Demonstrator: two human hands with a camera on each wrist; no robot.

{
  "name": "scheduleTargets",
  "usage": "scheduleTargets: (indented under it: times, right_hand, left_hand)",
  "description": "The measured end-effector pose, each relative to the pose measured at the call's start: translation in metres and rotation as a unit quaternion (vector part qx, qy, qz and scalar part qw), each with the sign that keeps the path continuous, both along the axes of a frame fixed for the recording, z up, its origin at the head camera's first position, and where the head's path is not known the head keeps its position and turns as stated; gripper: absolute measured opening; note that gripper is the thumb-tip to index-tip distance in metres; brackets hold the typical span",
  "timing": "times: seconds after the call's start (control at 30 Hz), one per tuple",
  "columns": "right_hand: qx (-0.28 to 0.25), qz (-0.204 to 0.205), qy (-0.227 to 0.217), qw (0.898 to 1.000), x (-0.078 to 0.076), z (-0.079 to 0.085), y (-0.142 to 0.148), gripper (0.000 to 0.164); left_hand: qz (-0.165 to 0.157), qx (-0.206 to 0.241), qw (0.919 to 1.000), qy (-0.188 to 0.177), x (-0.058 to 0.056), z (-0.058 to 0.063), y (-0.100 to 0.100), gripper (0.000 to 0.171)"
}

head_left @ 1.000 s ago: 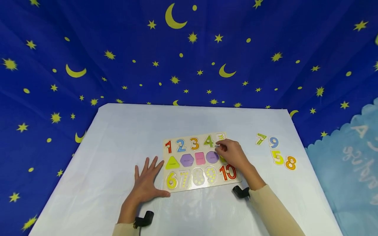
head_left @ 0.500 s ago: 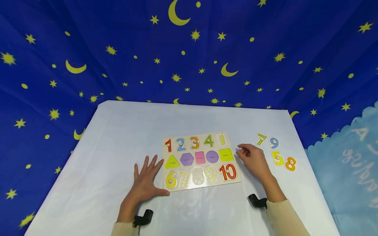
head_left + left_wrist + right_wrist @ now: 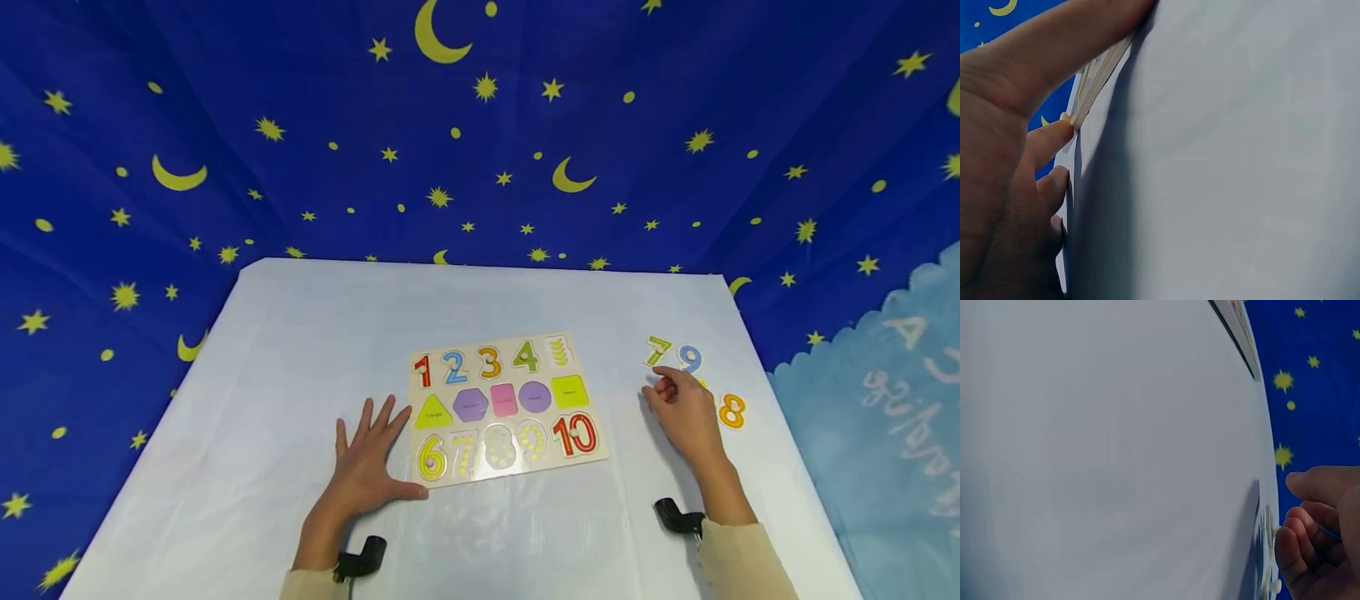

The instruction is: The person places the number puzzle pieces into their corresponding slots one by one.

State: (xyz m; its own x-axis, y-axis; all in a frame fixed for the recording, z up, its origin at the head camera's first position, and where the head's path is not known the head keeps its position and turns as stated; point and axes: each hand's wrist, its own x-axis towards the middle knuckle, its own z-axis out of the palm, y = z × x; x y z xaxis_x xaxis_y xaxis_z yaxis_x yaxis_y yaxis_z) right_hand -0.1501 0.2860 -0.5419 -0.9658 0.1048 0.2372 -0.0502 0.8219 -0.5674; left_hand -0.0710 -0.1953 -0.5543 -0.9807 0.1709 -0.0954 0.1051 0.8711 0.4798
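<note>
A wooden number puzzle board (image 3: pixel 472 354) lies flat in the head view, with knobbed pieces 1, 2, 3, 4, 6 and 10 seated in it. Its slots for 5, 7, 8 and 9 show printed patterns. My left hand (image 3: pixel 371 467) is spread at the board's left edge, thumb along the lower corner. To the right, my right hand (image 3: pixel 686 412) hovers with bent fingers, thumb and index apart, nothing between them. Just beyond its fingertips lie the green 7 (image 3: pixel 657 350) and blue 9 (image 3: pixel 689 358). The orange 8 (image 3: pixel 732 411) is beside it; the hand mostly covers the yellow 5.
A white-covered table (image 3: pixel 337 325) carries everything. Behind it hangs a dark blue cloth (image 3: pixel 360 108) with yellow moons and stars. A light blue panel (image 3: pixel 892 400) with white lettering stands at the right. Black wrist cameras (image 3: pixel 362 560) sit on both wrists.
My right hand has moved from the board's upper right side, across the table, to the loose number pieces, now covering most of the 5. The left hand has stayed at the board's edge.
</note>
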Motion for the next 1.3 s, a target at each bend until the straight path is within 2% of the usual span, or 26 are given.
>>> scheduleTargets:
  times: [0.4,0.67,0.8,1.1,1.3]
  right_hand:
    - [0.002,-0.034,-0.005,0.999,-0.001,0.005,0.021,0.036]
    - [0.005,-0.045,-0.035,0.998,0.000,0.010,0.028,0.037]
    - [0.012,-0.052,-0.033,0.998,-0.001,0.011,0.031,0.036]
    - [-0.004,-0.120,-0.055,0.991,0.009,0.011,0.040,0.025]
    - [-0.006,-0.145,-0.086,0.986,0.012,0.011,0.049,0.032]
  left_hand:
    - [0.007,-0.005,0.9999,-0.007,0.000,0.000,0.001,0.129]
    - [0.007,-0.006,0.9999,-0.004,0.002,0.001,-0.002,0.130]
    - [0.004,-0.012,0.9999,-0.004,0.001,0.001,-0.001,0.130]
    - [-0.001,-0.013,0.9999,-0.008,0.003,0.002,-0.001,0.130]
    - [0.002,-0.008,0.9999,-0.008,0.000,0.001,-0.001,0.130]
